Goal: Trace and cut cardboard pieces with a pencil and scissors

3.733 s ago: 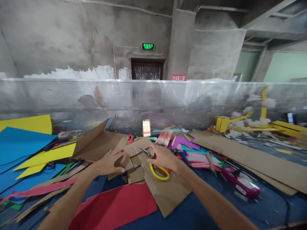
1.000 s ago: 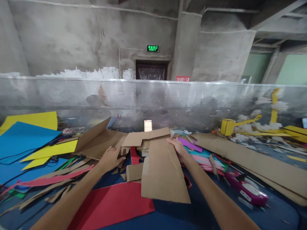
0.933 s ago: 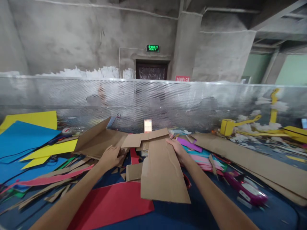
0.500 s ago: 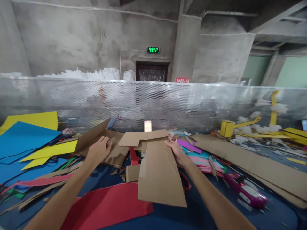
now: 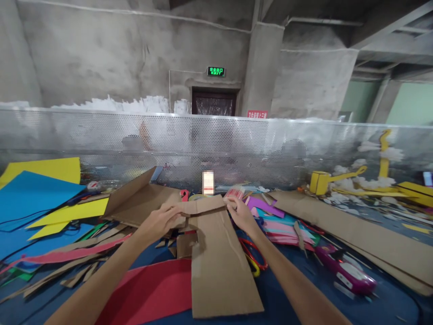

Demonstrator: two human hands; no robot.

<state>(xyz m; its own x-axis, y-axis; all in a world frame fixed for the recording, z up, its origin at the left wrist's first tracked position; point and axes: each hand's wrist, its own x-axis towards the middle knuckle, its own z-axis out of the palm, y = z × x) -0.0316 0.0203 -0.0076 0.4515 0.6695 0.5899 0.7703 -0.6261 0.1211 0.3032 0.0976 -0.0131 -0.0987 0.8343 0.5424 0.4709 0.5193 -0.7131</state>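
A brown cardboard piece (image 5: 223, 262) with a long panel and a folded flap across its far end lies in front of me. My left hand (image 5: 164, 220) is closed on the left end of that flap. At the far right corner, my right hand (image 5: 238, 213) pinches the same cardboard between thumb and fingers. Under its left side shows a small brown cardboard block (image 5: 186, 245). A red sheet (image 5: 152, 291) is partly covered by the panel. Red-handled scissors (image 5: 254, 253) lie just right of it, partly hidden by my right forearm.
A bent cardboard sheet (image 5: 140, 205) lies behind my left hand. Blue (image 5: 37, 196) and yellow sheets (image 5: 74, 212) are at left. Long cardboard strips (image 5: 355, 234) and a purple device (image 5: 348, 271) lie at right. A perforated metal screen (image 5: 162, 140) closes off the back.
My left hand has moved right from the bent sheet onto the cardboard flap. The cardboard has shifted nearer to me, and my right hand has moved slightly left with it.
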